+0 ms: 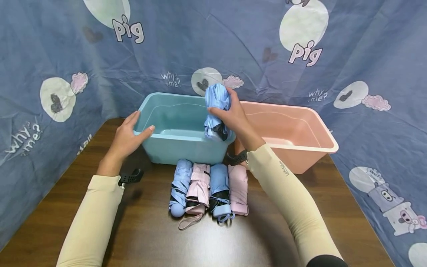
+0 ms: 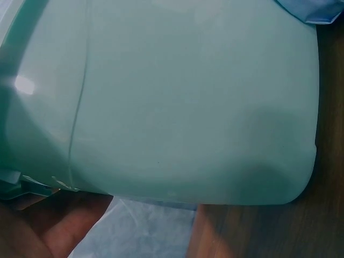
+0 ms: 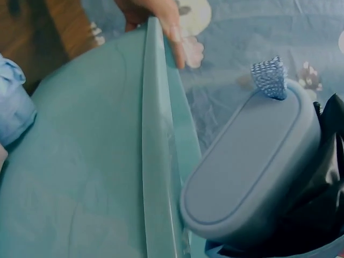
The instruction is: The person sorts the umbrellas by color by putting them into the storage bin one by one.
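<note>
My right hand [image 1: 235, 113] grips a light blue folded umbrella [image 1: 217, 98] over the right end of the teal bin [image 1: 186, 148]. The umbrella is upright, its handle end downward and overlapping the bin's front rim. In the right wrist view its flat oval handle end [image 3: 244, 161] shows a short woven cord loop. My left hand [image 1: 126, 135] holds the bin's left front corner, thumb on the inner side of the rim and fingers outside. In front of the bin lie several folded umbrellas side by side: light blue [image 1: 181, 181], pink [image 1: 199, 185], darker blue [image 1: 219, 185] and another pink one [image 1: 238, 189].
A pink-orange bin [image 1: 283, 155] stands right beside the teal one, behind my right forearm. Both bins sit on a brown wooden table [image 1: 150, 230]. A blue printed cloth [image 1: 186, 44] hangs close behind them and along the sides.
</note>
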A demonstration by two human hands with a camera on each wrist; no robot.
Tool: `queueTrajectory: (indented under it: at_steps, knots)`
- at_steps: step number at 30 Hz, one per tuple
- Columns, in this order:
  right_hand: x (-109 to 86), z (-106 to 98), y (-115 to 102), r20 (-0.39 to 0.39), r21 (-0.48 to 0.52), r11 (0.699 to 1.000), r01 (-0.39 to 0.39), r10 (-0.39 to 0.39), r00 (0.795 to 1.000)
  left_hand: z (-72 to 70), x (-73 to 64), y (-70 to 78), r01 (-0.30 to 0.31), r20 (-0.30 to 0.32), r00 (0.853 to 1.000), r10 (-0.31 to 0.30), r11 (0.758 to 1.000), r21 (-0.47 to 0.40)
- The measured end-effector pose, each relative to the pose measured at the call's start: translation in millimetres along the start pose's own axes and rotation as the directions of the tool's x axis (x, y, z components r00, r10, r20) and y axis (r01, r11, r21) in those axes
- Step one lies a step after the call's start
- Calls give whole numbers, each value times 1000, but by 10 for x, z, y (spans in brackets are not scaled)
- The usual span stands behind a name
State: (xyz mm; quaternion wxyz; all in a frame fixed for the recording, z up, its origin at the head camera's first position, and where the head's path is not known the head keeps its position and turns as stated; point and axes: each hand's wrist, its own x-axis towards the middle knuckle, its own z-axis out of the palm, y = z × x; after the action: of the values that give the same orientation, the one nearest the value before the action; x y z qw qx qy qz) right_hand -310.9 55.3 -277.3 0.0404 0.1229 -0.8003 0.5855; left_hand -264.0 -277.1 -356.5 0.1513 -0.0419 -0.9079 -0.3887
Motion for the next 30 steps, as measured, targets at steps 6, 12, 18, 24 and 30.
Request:
queueTrajectory:
  at_steps: [6, 12, 18, 24, 30]
  knots:
    - [162, 122, 54, -25, -19, 998, -64, 64, 998, 3, -7, -22, 4, -6, 1000, -4, 1000, -2]
    - [285, 231, 147, -29, -48, 993, -106, 104, 994, -1, -2, -1, 16, 7, 1000, -16, 1000, 5]
    - [332, 321, 239, -20, -103, 989, -109, 107, 994, 15, 4, -5, 14, 1, 1000, -14, 1000, 9]
    - [369, 372, 329, -11, -105, 989, -108, 107, 994, 13, -8, -4, 12, 5, 1000, -12, 1000, 15]
    - [386, 379, 371, 1, -115, 984, -137, 138, 990, 7, -14, -11, 6, 0, 1000, -6, 1000, 9]
